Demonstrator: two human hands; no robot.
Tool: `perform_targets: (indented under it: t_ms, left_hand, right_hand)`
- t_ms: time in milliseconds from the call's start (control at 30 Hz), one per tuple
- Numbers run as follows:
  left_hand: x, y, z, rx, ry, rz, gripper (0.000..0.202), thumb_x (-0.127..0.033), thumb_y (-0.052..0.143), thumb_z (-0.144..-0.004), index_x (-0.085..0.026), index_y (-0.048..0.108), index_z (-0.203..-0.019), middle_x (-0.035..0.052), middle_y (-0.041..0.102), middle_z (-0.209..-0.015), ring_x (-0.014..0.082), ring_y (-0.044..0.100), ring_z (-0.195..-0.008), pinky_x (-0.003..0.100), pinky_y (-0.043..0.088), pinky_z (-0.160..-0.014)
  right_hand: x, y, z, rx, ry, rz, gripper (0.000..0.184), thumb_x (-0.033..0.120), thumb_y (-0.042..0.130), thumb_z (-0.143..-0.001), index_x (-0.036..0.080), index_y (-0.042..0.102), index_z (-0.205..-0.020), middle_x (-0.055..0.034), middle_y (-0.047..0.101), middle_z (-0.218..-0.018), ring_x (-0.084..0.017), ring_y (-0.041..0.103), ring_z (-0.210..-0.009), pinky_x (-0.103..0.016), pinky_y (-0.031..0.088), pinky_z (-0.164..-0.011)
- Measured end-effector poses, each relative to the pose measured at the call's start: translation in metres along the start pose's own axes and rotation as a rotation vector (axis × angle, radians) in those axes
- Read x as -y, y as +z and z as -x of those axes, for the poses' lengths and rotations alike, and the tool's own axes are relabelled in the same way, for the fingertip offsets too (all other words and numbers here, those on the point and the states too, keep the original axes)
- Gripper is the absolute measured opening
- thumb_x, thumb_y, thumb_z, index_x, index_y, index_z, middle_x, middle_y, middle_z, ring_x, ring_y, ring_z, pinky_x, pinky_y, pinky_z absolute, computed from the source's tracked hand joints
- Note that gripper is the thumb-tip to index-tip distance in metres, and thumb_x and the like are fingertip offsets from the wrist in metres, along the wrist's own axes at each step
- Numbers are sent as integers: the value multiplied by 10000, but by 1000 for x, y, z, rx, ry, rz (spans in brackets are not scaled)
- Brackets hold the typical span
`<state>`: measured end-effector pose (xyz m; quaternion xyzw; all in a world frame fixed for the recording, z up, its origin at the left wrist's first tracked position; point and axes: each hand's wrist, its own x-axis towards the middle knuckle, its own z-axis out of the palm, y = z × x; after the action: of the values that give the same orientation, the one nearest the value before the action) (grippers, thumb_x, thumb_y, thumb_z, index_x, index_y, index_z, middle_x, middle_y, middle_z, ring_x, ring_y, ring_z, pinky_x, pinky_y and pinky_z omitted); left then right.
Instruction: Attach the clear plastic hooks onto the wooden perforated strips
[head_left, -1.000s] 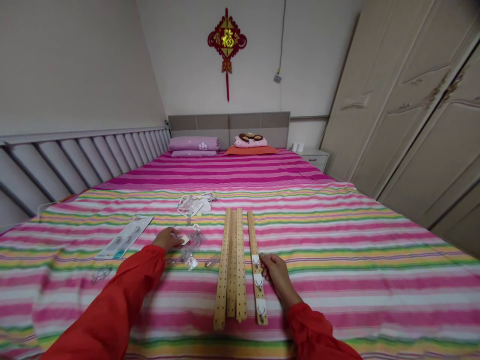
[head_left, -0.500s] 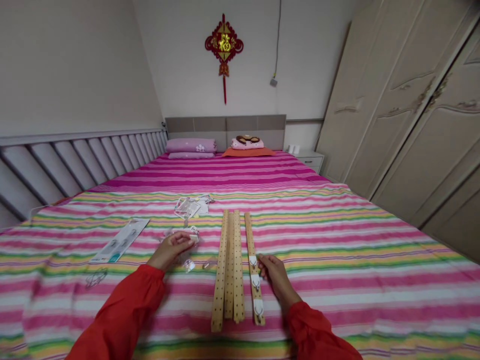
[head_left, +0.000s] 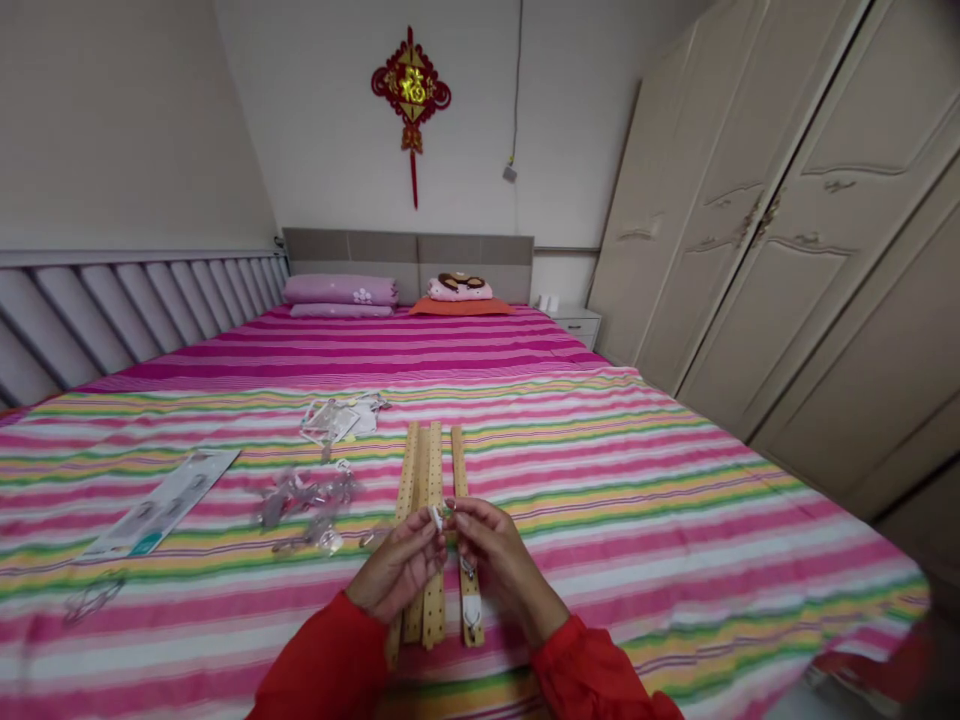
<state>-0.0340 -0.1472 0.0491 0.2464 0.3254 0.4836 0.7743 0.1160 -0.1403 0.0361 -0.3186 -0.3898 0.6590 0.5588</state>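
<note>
My left hand (head_left: 400, 568) and my right hand (head_left: 495, 562) meet above the wooden strips, fingers pinched together on a small clear adhesive hook (head_left: 439, 516). Both sleeves are red. Below them lie three perforated wooden strips (head_left: 421, 470) side by side on the striped bedspread (head_left: 637, 480). A separate strip (head_left: 460, 480) to the right carries white hooks, one (head_left: 472, 610) near its close end. A heap of clear hooks (head_left: 304, 495) lies left of the strips.
A hook packaging card (head_left: 161, 500) lies at the left, more torn packaging (head_left: 337, 418) farther back. Pillows (head_left: 341, 290) sit at the headboard. A wardrobe (head_left: 787, 250) fills the right wall, with a nightstand (head_left: 576, 322) beside it. A padded panel (head_left: 112, 315) lines the left.
My left hand left the heap of clear hooks and came to the middle with a hook. My right hand lifted off the strip to meet it. The view swung right.
</note>
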Motion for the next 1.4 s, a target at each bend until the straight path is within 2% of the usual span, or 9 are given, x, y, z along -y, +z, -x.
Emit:
perform_targets:
  t_ms: [167,267,400,533,700,833,1000,1167,1400]
  left_hand:
    - [12,9,-1,27,16,-108,276,-198,807,-594,-187,639,-812,-21,647,-705,73,609,-636,176,478,-621]
    - [10,10,1,34,57,-199,277,-177,820,-565,-174,660,-792,7,677,-757,100,632,-695,192,479,-662]
    - [7,10,1,37,26,-224,328,-225,803,-598,-181,679,-899,42,703,-821,148,659,-795,229,487,-725]
    - [8,9,-6,-12,7,-216,271,-353,742,-676,-166,685,-863,66,707,-839,157,658,-805,231,488,-702]
    - [12,8,-13,-88,32,-242,257,-270,810,-583,-166,682,-780,31,696,-789,117,639,-737,212,484,-707]
    - [12,13,-13,-109,8,-239,303,-304,811,-575,-171,687,-817,45,700,-839,124,639,-764,219,486,-712]
    - [14,19,-11,-177,32,-280,408,-226,857,-476,-178,682,-842,39,701,-844,121,637,-756,210,476,-691]
    - [16,17,-15,-230,76,-329,323,-281,843,-494,-164,679,-747,13,671,-718,96,605,-659,198,460,-638]
    - [11,8,-24,-221,184,-568,387,-388,798,-535,-154,700,-827,33,686,-741,127,610,-690,220,466,-641]
  right_hand:
    - [14,-1,7,-36,-20,50,236,337,779,-618,173,742,-782,30,589,-517,-51,423,-399,-168,306,-386]
    - [19,-7,9,-42,-40,94,226,329,770,-627,183,746,-798,23,612,-541,-70,474,-436,-184,370,-431]
    - [24,-11,10,-42,-136,185,195,322,750,-648,206,748,-804,11,639,-606,-101,529,-501,-221,439,-506]
    - [26,-11,8,-46,-262,307,151,306,736,-657,228,745,-785,-5,652,-731,-139,579,-635,-242,474,-578]
    - [20,-13,6,-46,-304,396,105,284,734,-651,218,733,-732,-6,641,-701,-143,570,-639,-244,465,-593]
    - [13,-16,3,-135,-271,360,107,284,728,-645,210,714,-721,6,626,-638,-126,536,-570,-233,441,-544]
    - [7,-19,0,-248,-212,245,147,287,743,-611,194,677,-703,26,604,-563,-109,506,-503,-225,414,-502]
    - [1,-20,1,-204,-135,214,203,334,761,-594,189,656,-687,30,597,-535,-107,508,-473,-228,414,-484]
    - [-1,-24,5,-116,-96,246,269,377,795,-571,176,670,-699,52,552,-487,-85,467,-448,-209,375,-461]
